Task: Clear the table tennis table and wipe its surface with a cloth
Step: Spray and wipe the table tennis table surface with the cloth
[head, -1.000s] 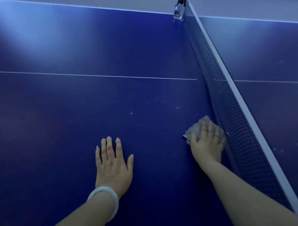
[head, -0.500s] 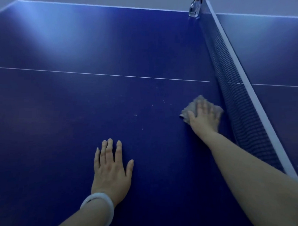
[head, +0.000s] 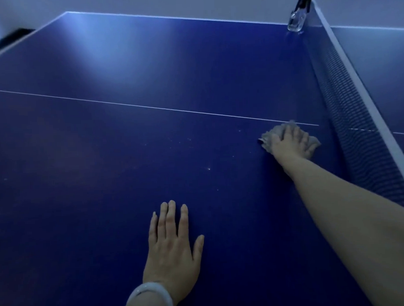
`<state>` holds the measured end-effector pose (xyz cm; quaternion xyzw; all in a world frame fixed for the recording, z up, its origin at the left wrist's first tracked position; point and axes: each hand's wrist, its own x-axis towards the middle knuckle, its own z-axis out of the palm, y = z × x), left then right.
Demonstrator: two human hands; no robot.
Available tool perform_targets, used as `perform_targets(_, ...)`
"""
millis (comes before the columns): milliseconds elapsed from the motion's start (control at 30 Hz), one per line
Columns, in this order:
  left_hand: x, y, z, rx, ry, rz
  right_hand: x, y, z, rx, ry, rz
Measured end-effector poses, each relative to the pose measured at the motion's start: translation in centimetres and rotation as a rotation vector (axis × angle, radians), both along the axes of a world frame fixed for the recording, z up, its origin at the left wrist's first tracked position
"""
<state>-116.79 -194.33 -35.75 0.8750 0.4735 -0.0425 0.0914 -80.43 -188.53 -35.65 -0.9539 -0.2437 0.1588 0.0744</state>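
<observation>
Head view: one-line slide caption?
Right hand presses grey cloth on blue table beside net; left hand flat.

no readable text, labels or numbers anywhere

Counts: 1 counter, blue, w/ 1 net running 12 to 4 o'clock. 2 hands: left hand at 6 o'clock, right hand at 2 o'clock. 1 grey cloth. 1 pale bracelet. 1 net clamp at 1 o'clock. 1 white centre line on the near half. Pale specks: several, too small to count.
</observation>
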Motion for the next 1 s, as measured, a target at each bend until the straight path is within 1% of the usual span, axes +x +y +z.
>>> perform_targets(133,0.1,0.0,0.2,-0.042,-0.016,-0.017,-5.7,8.2,1.1,0.043,0.109,0.201)
perform_targets(200,0.0,0.1,-0.2,-0.018,-0.027,-0.017,-10.2,10.9,1.3,0.038,0.134,0.357)
perform_targets(267,0.0,0.2,-0.6,-0.015,-0.035,-0.008,-15.2,11.7,0.9,0.007,0.092,0.58)
perform_targets(333,0.1,0.2,-0.5,-0.019,-0.014,0.0,-18.5,11.0,0.4,-0.007,0.034,0.758)
perform_targets(433,0.1,0.2,-0.5,0.005,0.004,0.009,-17.6,8.8,0.2,-0.009,-0.02,0.884)
perform_targets(467,0.1,0.1,-0.6,0.023,-0.002,0.01,-15.9,7.9,0.2,-0.009,-0.033,0.875)
perform_targets(533,0.1,0.1,-0.8,0.044,-0.026,0.009,-11.6,5.4,0.3,-0.015,-0.059,0.757)
perform_targets(667,0.1,0.1,-1.0,0.034,-0.056,0.018,-3.6,-2.4,0.3,-0.042,-0.076,0.287)
perform_targets(733,0.1,0.0,-1.2,0.043,-0.049,0.013,-3.4,-5.2,0.0,-0.057,-0.098,0.093)
perform_targets(800,0.1,0.0,-1.2,0.044,-0.06,0.016,-6.4,-5.8,-0.3,-0.034,-0.126,0.04)
perform_targets(833,0.1,0.0,-1.2,0.049,-0.062,0.017,-8.6,-5.5,-0.3,-0.003,-0.131,0.087)
perform_targets(867,0.1,0.0,-1.2,0.053,-0.059,0.016,-10.9,-5.0,-0.5,0.029,-0.142,0.194)
perform_targets(967,0.1,0.0,-1.1,0.072,-0.058,0.018,-16.5,-4.2,-1.1,0.065,-0.176,0.667)
perform_targets(1000,0.1,0.0,-1.1,0.079,-0.055,0.017,-16.6,-4.4,-1.1,0.051,-0.166,0.771)
